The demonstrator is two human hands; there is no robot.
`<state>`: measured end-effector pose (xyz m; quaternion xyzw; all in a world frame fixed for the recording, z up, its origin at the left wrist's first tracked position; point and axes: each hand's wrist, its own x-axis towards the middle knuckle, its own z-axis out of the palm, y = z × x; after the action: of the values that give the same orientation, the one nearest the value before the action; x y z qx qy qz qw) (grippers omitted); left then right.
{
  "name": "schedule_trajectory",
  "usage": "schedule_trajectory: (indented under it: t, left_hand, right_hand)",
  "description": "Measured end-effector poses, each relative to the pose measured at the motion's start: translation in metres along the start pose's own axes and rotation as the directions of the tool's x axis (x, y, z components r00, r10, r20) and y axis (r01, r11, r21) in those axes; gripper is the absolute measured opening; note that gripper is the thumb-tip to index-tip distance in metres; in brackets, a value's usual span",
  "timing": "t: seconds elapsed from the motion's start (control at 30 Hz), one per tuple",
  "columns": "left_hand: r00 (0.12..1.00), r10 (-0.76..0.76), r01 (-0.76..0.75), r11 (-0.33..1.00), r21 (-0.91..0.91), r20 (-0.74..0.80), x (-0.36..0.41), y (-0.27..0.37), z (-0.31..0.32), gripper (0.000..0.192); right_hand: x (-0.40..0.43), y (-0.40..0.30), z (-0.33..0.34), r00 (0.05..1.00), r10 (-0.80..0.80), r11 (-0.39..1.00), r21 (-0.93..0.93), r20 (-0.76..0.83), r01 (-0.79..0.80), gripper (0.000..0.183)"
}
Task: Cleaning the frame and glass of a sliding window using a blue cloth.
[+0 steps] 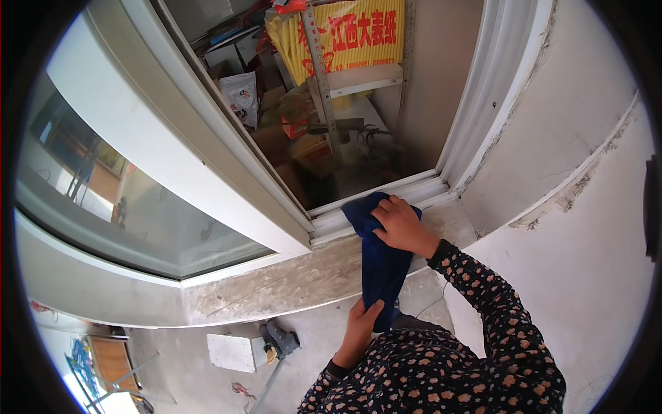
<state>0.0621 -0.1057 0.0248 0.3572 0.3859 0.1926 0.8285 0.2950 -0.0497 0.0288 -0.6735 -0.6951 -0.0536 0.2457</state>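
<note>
A dark blue cloth (385, 269) stretches from the window's bottom track down towards my body. My right hand (401, 222) grips its upper end and presses it onto the white window frame sill (331, 222). Lower down, my left hand (362, 323) holds the hanging end of the same cloth, close to my waist. Beneath the cloth runs a dusty concrete ledge (279, 274). Behind my right hand is a glass window pane (362, 150); the sliding white sash (207, 165) stands to the left of the cloth.
Through the glass, a metal shelf post (323, 93) and yellow paper packs (357, 36) with red writing show. A rough plaster wall (558, 145) borders the right side. On the floor below are a white box (230, 352), dark shoes (279, 339) and a wooden cabinet (111, 362).
</note>
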Motion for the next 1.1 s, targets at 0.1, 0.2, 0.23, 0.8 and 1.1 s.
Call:
schedule_trajectory:
  t: [0.1, 0.2, 0.23, 0.8, 1.1]
  left_hand:
    - [0.999, 0.016, -0.017, 0.999, -0.027, -0.047, -0.01, -0.002, -0.013, 0.026]
    - [0.994, 0.023, -0.027, 0.999, -0.031, -0.111, -0.017, -0.002, -0.026, 0.025]
    - [0.994, 0.023, -0.027, 0.999, -0.033, -0.11, -0.021, 0.001, -0.026, 0.025]
    - [0.982, 0.042, -0.06, 0.994, -0.094, -0.185, -0.038, 0.008, -0.033, 0.024]
    - [0.985, 0.07, -0.083, 0.993, -0.079, -0.158, -0.027, -0.005, -0.036, 0.023]
  right_hand:
    - [0.02, -0.03, 0.026, 0.994, -0.099, 0.994, 0.05, -0.036, 0.101, 0.027]
    - [0.035, -0.055, 0.044, 0.991, -0.134, 0.983, 0.127, 0.0, 0.132, 0.028]
    - [0.038, -0.062, 0.049, 0.991, -0.135, 0.983, 0.126, 0.001, 0.134, 0.028]
    - [0.036, -0.076, 0.048, 0.966, -0.235, 0.962, 0.116, -0.112, 0.247, 0.026]
    - [0.033, -0.065, 0.035, 0.983, -0.179, 0.981, 0.08, 0.043, 0.175, 0.029]
